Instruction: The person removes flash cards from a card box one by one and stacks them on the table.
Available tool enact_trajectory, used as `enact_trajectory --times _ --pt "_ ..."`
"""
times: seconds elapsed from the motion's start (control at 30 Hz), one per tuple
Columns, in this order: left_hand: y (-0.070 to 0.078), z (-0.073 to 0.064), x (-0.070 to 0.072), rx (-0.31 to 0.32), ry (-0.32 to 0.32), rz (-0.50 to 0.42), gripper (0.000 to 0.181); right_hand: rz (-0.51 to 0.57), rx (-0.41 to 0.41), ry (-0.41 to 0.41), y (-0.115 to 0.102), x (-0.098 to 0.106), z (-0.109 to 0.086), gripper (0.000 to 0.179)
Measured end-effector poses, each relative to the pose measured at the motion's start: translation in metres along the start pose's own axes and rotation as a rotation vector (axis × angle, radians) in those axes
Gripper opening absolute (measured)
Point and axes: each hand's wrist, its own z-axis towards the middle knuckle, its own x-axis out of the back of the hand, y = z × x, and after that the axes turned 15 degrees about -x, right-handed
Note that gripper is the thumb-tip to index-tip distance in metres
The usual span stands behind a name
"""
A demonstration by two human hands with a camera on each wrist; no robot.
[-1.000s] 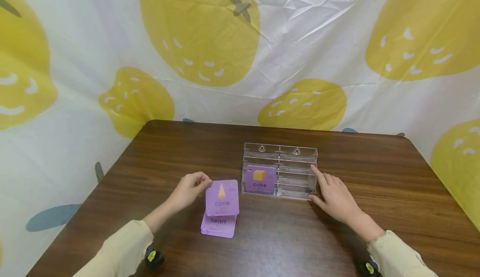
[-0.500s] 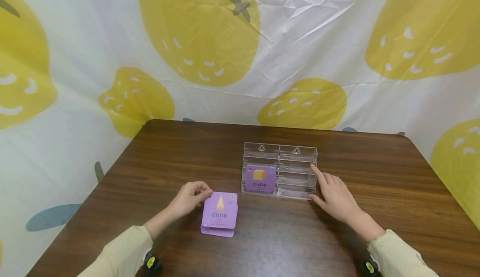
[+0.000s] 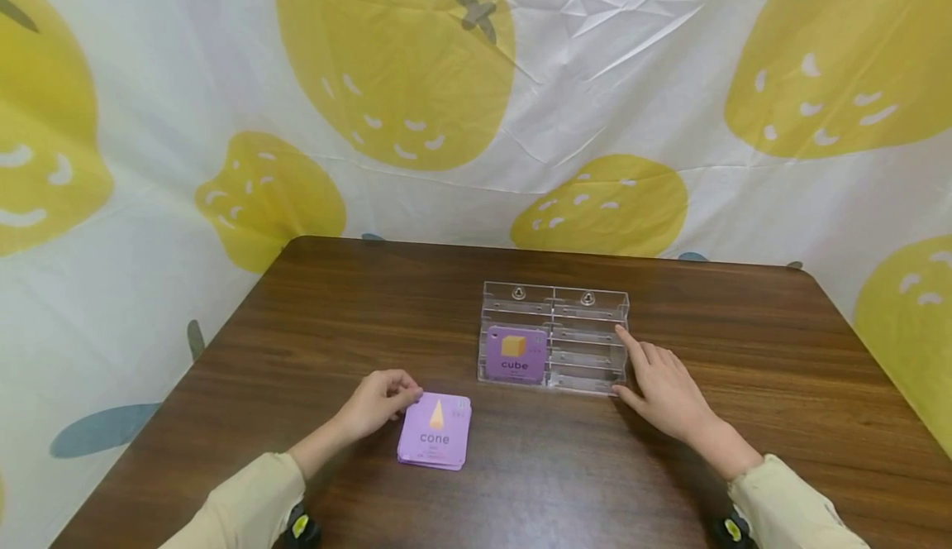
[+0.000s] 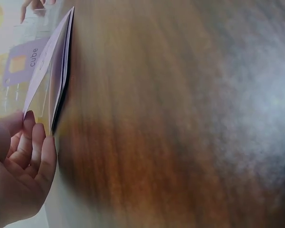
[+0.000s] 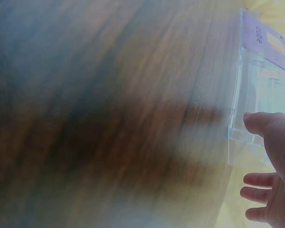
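Note:
My left hand (image 3: 378, 404) pinches the upper left corner of a purple flash card (image 3: 435, 429) marked "cone". In the left wrist view that flash card (image 4: 47, 59) tilts up from the stack (image 4: 61, 78) on the pinched side, while its far edge meets the other cards. My right hand (image 3: 665, 388) touches the right side of a clear plastic card rack (image 3: 587, 363) with thumb and index finger spread. Its other fingers stand apart from the rack in the right wrist view. A purple "cube" flash card (image 3: 516, 355) sits in the rack's lower left pocket.
Everything rests on a dark brown wooden table (image 3: 550, 483). A white curtain (image 3: 416, 202) printed with yellow lemons hangs behind it. Dark wrist devices (image 3: 301, 527) show below both sleeves.
My left hand has drawn the cone card down toward me and over the stack, covering the heart card. My right hand and the rack have stayed put.

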Motion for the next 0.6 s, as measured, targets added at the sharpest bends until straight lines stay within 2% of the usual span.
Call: enact_trajectory --times 0.33,0.47,0.6 --pt "-0.0016 -0.0001 -0.0008 0.0 0.012 0.066 0.012 -0.005 0.002 0.001 0.0006 -0.0008 -0.0001 0.086" --pt "-0.0002 0.0 -0.0024 -0.011 0.036 0.167 0.01 -0.005 0.0 0.0 0.0008 -0.0017 0.0 0.085" --pt "0.0022 0.0 -0.005 0.008 0.049 0.273 0.009 -0.002 -0.002 -0.001 0.0008 -0.0013 -0.0003 0.085"
